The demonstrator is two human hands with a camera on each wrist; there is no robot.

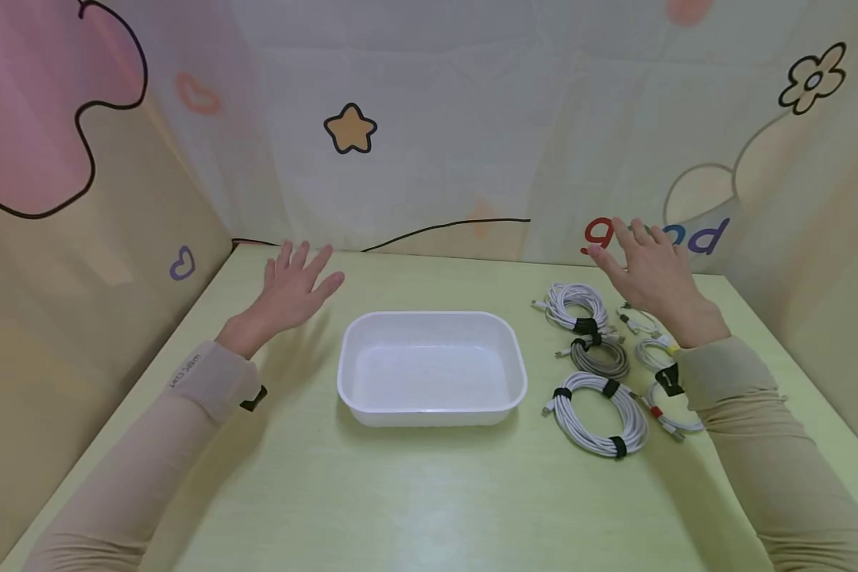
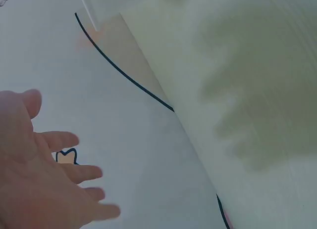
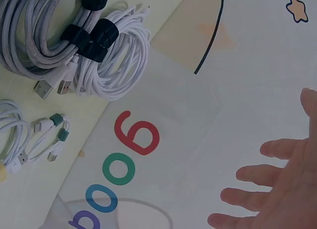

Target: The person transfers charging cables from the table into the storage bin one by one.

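1. Coiled cables (image 1: 604,368) on table (image 1: 372,500), right of white tray (image 1: 432,416). Right hand (image 1: 654,276) clearly nearer.
2. From right hand: cables lie below and back toward person; apart, no contact seen.
3. Coils roundish, no clear long axis; tray's long axis runs left-right.
4. Right hand raised, fingers spread, holding nothing. Left hand (image 1: 289,290) likewise, across tray from cables.

My head view faced forward and down; nearer, tilted wrist views shared its backdrop (image 1: 436,167) and, dimly, apparently tabletop (image 1: 314,485).
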